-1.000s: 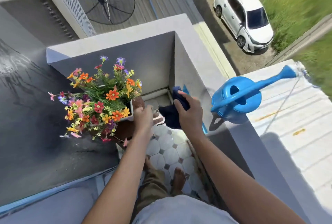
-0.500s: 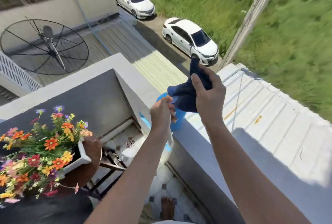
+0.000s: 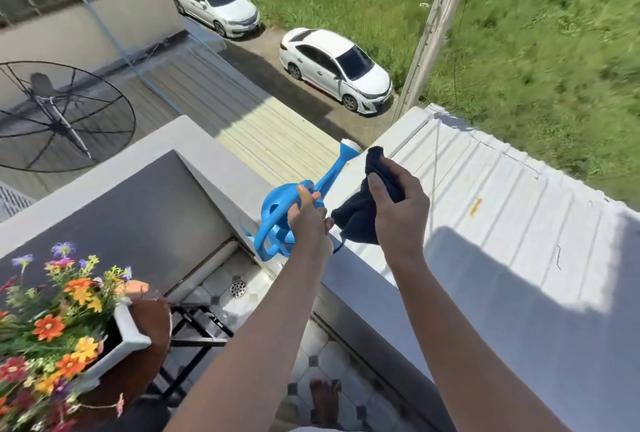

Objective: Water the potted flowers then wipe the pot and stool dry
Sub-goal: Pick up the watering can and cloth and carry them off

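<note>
A dark blue cloth [image 3: 360, 220] hangs above the grey balcony ledge [image 3: 349, 279]. My right hand [image 3: 398, 203] pinches its upper part, and my left hand [image 3: 308, 220] is closed at its lower left corner. Just behind my left hand, a blue watering can [image 3: 277, 213] stands on the ledge with its spout pointing up and away. At the lower left, colourful flowers [image 3: 52, 327] fill a white pot [image 3: 133, 333]. The pot rests on a round brown stool [image 3: 156, 324] with black legs [image 3: 197, 334].
The tiled balcony floor [image 3: 311, 348] has a drain [image 3: 238, 288], and my bare foot [image 3: 325, 400] stands on it. Beyond the ledge lies a white metal roof [image 3: 485, 223]. Far below are two white cars [image 3: 332, 67], a satellite dish [image 3: 59, 116] and grass.
My view swung up and right from the flowers to the ledge. Both hands lifted the cloth away from the pot and stool and now hold it over the ledge beside the watering can.
</note>
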`<state>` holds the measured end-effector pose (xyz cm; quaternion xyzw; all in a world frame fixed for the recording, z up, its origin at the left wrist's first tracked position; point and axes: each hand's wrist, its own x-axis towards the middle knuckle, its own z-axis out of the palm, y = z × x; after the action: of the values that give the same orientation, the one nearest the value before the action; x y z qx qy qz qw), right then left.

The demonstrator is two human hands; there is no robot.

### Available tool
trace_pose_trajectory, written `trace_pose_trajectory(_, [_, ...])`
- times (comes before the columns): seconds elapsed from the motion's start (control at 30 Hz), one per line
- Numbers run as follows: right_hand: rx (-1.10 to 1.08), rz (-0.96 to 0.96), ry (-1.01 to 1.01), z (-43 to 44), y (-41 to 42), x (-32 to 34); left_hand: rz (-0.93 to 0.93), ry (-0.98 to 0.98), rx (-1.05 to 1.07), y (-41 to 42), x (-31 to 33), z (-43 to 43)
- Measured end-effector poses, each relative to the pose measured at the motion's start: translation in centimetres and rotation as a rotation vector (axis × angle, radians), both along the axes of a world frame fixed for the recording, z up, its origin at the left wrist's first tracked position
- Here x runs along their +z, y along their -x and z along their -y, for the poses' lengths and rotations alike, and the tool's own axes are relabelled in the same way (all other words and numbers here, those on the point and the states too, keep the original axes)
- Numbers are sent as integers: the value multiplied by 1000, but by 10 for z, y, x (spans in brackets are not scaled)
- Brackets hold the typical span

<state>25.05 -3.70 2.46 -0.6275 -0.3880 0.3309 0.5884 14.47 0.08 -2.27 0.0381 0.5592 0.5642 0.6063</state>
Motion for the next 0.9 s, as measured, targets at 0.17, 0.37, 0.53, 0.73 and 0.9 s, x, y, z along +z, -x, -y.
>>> trace_pose_trajectory(0.17, [32, -13, -10, -4, 7, 1, -58, -14, 67, 15, -4, 2])
trace_pose_trajectory(0.37, [133, -27, -24, -9, 35, 7, -291, -162, 13, 72, 2, 9])
trace_pose_trajectory(0.53, [282, -56, 40, -9, 79, 6, -445, -136, -14, 135, 3, 19])
trace_pose_trajectory(0.73, [481, 32, 152, -13, 143, -33, -546, 51, -41, 199, -36, 23])
trace_pose_trajectory(0.9, [535, 55, 290, -14, 196, -120, -712, 177, -147, 245, -117, 22])
